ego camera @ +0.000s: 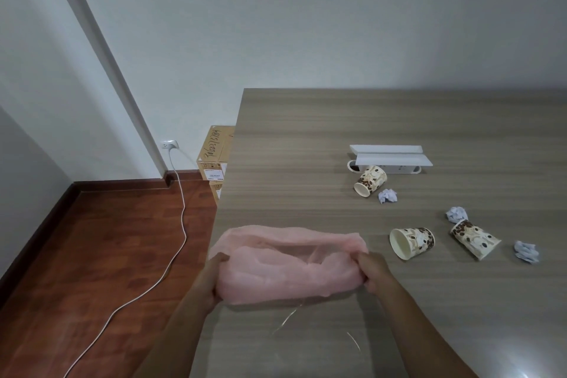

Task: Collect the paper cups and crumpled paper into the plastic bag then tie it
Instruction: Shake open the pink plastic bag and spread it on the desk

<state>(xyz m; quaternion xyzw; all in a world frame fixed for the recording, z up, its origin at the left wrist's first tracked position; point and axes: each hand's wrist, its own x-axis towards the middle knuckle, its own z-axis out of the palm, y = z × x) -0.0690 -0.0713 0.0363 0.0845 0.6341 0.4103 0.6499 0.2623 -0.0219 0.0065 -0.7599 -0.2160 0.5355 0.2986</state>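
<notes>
A thin pink plastic bag is stretched between my hands at the table's left front, its mouth gaping upward. My left hand grips the bag's left end and my right hand grips its right end. Three patterned paper cups lie on their sides to the right: one near the white socket box, one close to the bag, one further right. Three crumpled paper balls lie among them: beside the far cup, above the right cup, and at the far right.
A white socket box with raised lids sits behind the cups on the wooden table. The table's left edge drops to a red wooden floor with a white cable and stacked cardboard boxes by the wall.
</notes>
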